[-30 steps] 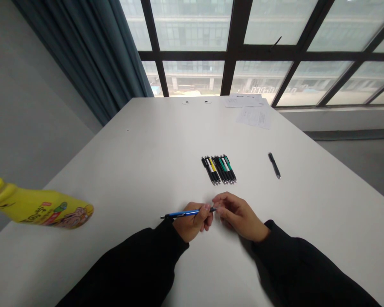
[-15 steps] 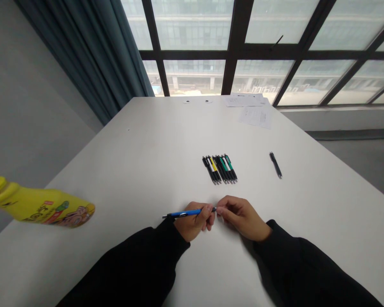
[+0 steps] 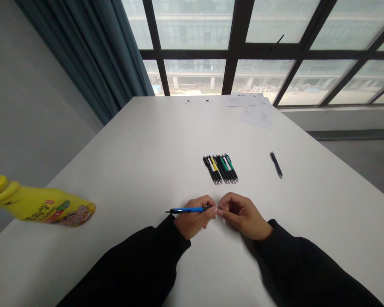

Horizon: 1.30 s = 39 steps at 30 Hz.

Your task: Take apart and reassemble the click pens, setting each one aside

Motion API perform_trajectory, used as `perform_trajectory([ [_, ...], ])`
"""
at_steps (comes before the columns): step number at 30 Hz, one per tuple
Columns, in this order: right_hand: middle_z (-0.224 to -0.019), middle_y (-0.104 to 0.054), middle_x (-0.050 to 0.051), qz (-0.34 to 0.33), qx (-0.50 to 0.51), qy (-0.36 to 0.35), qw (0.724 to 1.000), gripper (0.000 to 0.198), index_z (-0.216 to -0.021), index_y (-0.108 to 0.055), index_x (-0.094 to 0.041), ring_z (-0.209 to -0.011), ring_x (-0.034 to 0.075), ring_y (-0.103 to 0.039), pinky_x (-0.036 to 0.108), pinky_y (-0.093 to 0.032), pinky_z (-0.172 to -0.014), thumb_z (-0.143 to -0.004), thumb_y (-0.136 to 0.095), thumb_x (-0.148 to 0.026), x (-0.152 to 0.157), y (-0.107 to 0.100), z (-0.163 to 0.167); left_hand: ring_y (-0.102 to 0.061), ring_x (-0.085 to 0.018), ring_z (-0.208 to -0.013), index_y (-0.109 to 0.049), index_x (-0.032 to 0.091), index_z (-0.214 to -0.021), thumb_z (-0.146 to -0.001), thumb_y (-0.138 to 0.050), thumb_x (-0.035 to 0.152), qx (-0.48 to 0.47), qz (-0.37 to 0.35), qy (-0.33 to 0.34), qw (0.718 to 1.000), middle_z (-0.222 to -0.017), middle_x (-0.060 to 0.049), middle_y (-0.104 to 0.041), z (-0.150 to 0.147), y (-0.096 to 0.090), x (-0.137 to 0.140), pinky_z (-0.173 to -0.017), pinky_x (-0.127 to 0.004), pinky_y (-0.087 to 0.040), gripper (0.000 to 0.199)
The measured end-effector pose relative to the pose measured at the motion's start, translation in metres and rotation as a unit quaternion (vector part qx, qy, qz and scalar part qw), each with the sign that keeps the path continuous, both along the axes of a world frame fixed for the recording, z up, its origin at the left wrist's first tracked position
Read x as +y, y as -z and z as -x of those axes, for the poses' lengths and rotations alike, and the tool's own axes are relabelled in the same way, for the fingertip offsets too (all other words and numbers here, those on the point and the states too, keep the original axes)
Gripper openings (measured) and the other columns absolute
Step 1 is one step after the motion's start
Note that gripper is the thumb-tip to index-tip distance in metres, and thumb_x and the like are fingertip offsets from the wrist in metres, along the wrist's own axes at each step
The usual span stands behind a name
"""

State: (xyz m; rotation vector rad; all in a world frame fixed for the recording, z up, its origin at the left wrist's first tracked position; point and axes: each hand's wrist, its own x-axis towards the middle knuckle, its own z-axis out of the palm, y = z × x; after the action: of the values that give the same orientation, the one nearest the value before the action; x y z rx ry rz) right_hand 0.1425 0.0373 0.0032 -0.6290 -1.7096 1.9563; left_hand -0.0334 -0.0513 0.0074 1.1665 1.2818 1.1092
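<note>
A blue ballpoint pen (image 3: 187,210) lies nearly level in my left hand (image 3: 196,218), which is closed round its dark grip end; the clicker end points left. At the pen's other end, the thumb and fingers of my right hand (image 3: 241,215) pinch the small silvery tip (image 3: 219,209). Whether that tip is screwed on or loose is too small to tell. Beyond my hands lies a tight row of several pens (image 3: 220,169), black with yellow, white and green parts, side by side.
A single black pen (image 3: 276,165) lies apart on the right. On the left is a yellow bottle (image 3: 48,205). Sheets of paper (image 3: 255,116) lie at the far end of the white table (image 3: 153,140), before the window (image 3: 195,76).
The blue pen has shifted slightly right and turned closer to level in my left hand. My right fingers stay at its tip, where a silvery piece now shows.
</note>
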Motion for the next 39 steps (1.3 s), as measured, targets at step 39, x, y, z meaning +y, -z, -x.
perform_trajectory([
  [39,-0.080,-0.058,0.002,-0.370,-0.167,0.079,0.911,0.012,-0.086,-0.065,-0.018,-0.066,0.014,-0.051,0.029,-0.041,-0.063,-0.082,-0.058,-0.009,0.017,-0.006,-0.008,-0.039,-0.004,-0.035,-0.056,0.016,-0.079,-0.071,-0.078,0.032,-0.150,0.024,-0.111,0.982,-0.044,0.008,-0.052,0.006,0.003,0.010,-0.038,-0.016,-0.029,0.028],
])
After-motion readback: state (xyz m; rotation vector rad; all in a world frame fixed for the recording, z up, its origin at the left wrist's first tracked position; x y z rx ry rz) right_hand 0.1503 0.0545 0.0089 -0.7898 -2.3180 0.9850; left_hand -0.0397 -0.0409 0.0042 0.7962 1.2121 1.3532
